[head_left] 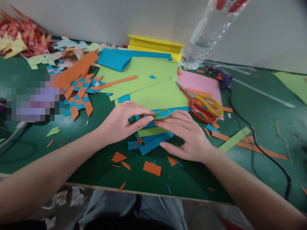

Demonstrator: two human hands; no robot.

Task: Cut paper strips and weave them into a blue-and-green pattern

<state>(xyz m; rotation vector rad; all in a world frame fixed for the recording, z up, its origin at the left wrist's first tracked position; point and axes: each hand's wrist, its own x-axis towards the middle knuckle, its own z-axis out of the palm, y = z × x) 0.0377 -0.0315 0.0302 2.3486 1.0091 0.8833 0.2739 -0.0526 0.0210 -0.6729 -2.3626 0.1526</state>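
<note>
A light green paper strip [163,113], bent into a narrow loop, is pinched between the thumb and fingers of my left hand [129,119]. My right hand [185,134] has its fingers stretched out against the strip from the right, with the thumb apart below. Under both hands lies a loose stack of blue paper strips [157,142] with a green strip [152,131] among them; my hands hide part of it. Right of my right hand, scissors [203,105] with red and yellow handles rest on paper, blades pointing up and left.
Green paper sheets [153,92] lie behind my hands. Woven orange and blue paper pieces [80,95] are at the left. A water bottle [203,35] stands at the back. A glue gun [222,76] trails a black cable on the right. Orange scraps [152,168] lie near the front edge.
</note>
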